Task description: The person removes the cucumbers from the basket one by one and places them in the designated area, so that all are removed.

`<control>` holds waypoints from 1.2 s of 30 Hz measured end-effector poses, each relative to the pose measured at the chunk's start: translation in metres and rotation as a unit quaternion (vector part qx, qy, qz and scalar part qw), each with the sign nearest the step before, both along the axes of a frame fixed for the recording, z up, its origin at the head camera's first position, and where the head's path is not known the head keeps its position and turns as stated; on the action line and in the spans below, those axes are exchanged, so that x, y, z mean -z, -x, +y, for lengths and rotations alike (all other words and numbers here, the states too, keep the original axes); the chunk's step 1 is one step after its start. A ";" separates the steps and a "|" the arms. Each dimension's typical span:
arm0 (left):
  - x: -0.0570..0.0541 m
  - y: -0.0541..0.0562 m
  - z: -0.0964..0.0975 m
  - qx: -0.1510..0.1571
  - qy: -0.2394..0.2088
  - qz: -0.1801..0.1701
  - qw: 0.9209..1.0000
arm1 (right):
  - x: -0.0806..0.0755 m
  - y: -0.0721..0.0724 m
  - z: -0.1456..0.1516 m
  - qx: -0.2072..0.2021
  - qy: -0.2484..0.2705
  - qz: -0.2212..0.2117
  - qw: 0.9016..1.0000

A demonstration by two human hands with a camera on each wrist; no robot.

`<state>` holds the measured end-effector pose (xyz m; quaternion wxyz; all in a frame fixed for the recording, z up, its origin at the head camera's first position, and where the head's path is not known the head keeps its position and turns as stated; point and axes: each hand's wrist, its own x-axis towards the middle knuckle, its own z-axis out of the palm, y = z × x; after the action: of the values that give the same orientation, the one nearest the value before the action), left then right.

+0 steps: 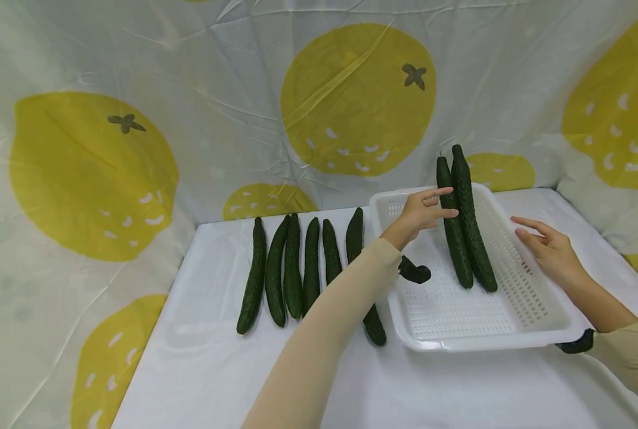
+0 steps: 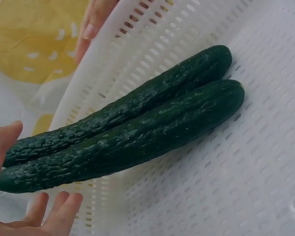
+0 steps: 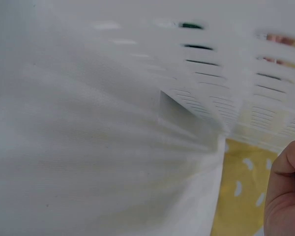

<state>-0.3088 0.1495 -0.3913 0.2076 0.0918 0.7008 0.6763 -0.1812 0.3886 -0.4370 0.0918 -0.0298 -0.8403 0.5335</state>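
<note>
My left hand (image 1: 423,211) is over the white plastic basket (image 1: 480,330), thumb and fingers spread around the upper part of two dark green cucumbers. The nearer cucumber (image 2: 132,140) and the farther cucumber (image 2: 137,101) lie side by side, lower ends on the basket floor, upper ends sticking up past the far rim. A gap shows between my lower left fingertips (image 2: 71,201) and the nearer one. My right hand (image 1: 552,250) is at the basket's right rim, its fingertips against the outside; the right wrist view shows this hand (image 3: 285,196) only partly.
Left of the basket, several more cucumbers lie in a row on the white tablecloth (image 1: 185,363), one of them (image 1: 374,325) close to the basket and partly behind my left sleeve (image 1: 324,333). A lemon-print curtain (image 1: 217,119) hangs behind the table.
</note>
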 end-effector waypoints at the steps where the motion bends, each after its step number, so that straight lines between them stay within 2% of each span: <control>1: 0.002 -0.001 0.002 -0.004 0.005 -0.001 1.000 | 0.000 0.000 0.000 -0.001 0.002 0.001 1.000; 10: 0.003 -0.008 0.017 -0.020 0.040 0.008 0.999 | 0.002 0.000 0.003 0.001 -0.010 0.018 1.000; 15: 0.009 -0.010 0.027 -0.044 0.041 -0.001 0.998 | 0.002 0.001 0.005 -0.005 0.004 0.023 1.000; 17: 0.013 -0.011 0.030 -0.053 0.055 0.006 0.997 | 0.003 0.001 0.005 -0.007 0.009 0.021 1.000; 19: 0.016 -0.012 0.032 -0.054 0.083 0.032 0.995 | 0.003 0.001 0.004 -0.008 0.015 0.018 1.000; 22: 0.020 -0.014 0.032 -0.045 0.145 0.095 0.984 | 0.004 0.000 0.004 -0.009 0.019 0.015 1.000; 25: 0.023 -0.014 0.032 -0.033 0.207 0.162 0.964 | 0.004 0.000 0.004 -0.008 0.023 0.013 1.000; 28: 0.026 -0.012 0.032 -0.025 0.237 0.198 0.951 | 0.004 0.000 0.004 -0.008 0.024 0.012 1.000; 31: 0.029 -0.010 0.032 -0.020 0.244 0.216 0.945 | 0.004 0.000 0.004 -0.009 0.024 0.011 1.000; 36: 0.030 -0.010 0.031 -0.023 0.238 0.236 0.942 | 0.004 0.001 0.004 -0.009 0.019 0.012 1.000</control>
<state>-0.2984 0.1809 -0.4215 0.0371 0.1803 0.8723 0.4529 -0.1819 0.3929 -0.4415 0.0965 -0.0176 -0.8291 0.5505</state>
